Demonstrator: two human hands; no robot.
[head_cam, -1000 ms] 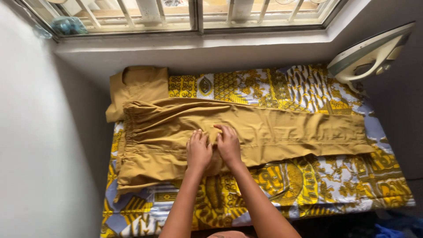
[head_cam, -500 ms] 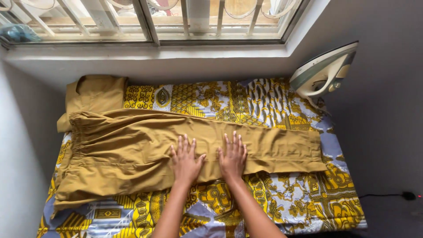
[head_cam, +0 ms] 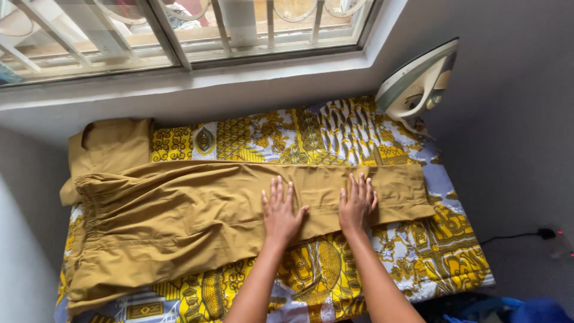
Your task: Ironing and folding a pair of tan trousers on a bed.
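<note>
Mustard-brown trousers (head_cam: 197,209) lie flat across a bench draped in a yellow, white and blue patterned cloth (head_cam: 335,143), waistband at the left end, hem at the right. Both of the person's hands rest on the leg portion, fingers spread and palms down, gripping nothing: the left hand (head_cam: 281,210) near the middle of the leg, the right hand (head_cam: 356,204) closer to the hem. A folded garment of the same colour (head_cam: 107,146) sits at the far left corner, under the barred window (head_cam: 179,30). An iron (head_cam: 417,81) stands upright on its heel at the far right corner, just beside the wall. Pressing unevenly could drag fresh creases into the fabric or shift the loose cloth beneath; a careless sweep rightward might also knock the standing iron over.
</note>
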